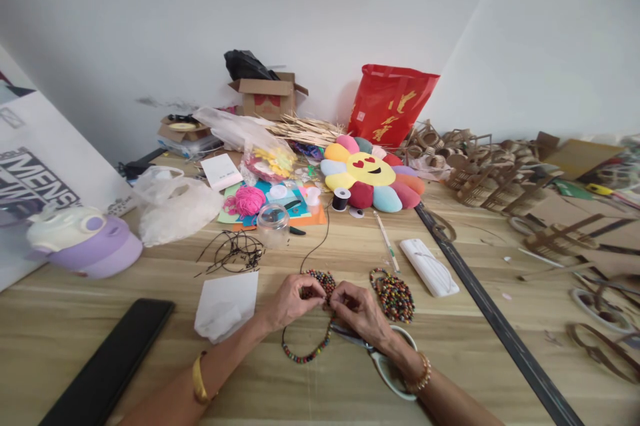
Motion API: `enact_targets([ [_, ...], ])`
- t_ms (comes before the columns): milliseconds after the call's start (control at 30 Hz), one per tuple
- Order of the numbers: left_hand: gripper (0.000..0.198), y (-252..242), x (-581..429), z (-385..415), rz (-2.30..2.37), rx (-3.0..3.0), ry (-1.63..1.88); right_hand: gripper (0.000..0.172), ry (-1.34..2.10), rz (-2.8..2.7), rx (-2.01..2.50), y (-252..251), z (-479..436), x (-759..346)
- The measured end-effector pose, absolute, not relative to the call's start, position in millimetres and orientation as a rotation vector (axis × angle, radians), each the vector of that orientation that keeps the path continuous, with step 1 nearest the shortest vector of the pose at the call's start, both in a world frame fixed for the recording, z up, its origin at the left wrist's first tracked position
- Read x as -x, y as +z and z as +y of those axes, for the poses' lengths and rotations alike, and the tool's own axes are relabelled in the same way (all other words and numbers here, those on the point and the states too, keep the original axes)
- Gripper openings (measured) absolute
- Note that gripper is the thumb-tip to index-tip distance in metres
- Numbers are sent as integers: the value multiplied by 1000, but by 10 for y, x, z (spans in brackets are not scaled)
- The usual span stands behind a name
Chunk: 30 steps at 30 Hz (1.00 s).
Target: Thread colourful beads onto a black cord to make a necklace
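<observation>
Both hands meet over the table, thumbs and fingertips pinched close together. My left hand [295, 299] and my right hand [357, 309] are closed on a beaded cord [306, 357], whose colourful loop hangs down onto the wood between my wrists. The exact bead or bit of cord in the fingertips is too small to tell. Just behind the fingers lies a heap of multicoloured beads [323, 279], partly covered by them. Another pile of strung beads [396, 297] rests to the right. Scissors [395, 383] with pale handles lie partly under my right wrist.
Black cord runs back to a black spool [341, 199]. Left are cut black cords [235, 253], white paper [225, 306] and a black phone-like slab [110, 359]. Further back stand a clear jar [273, 226], a flower cushion [373, 173] and a white power bank-like block [427, 269].
</observation>
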<state>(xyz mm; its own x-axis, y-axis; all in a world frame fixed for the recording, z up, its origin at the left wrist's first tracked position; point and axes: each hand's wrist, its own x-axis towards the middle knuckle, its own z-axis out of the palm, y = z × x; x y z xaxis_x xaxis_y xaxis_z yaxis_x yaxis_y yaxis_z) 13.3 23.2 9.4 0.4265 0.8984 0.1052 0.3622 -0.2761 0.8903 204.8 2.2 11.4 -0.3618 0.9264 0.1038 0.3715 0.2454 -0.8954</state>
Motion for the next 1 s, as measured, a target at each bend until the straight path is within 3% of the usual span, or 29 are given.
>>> enact_targets([
  [300, 7, 128, -152, 212, 1062, -1823, 773, 11, 1141, -1835, 1149, 109, 25, -2044],
  [600, 6, 136, -162, 189, 1062, -1684, 726, 30, 1394, -1672, 1097, 73, 26, -2049],
  [1000, 18, 247, -137, 196, 1006, -1742, 798, 20, 1200, -1855, 1125, 120, 8, -2048],
])
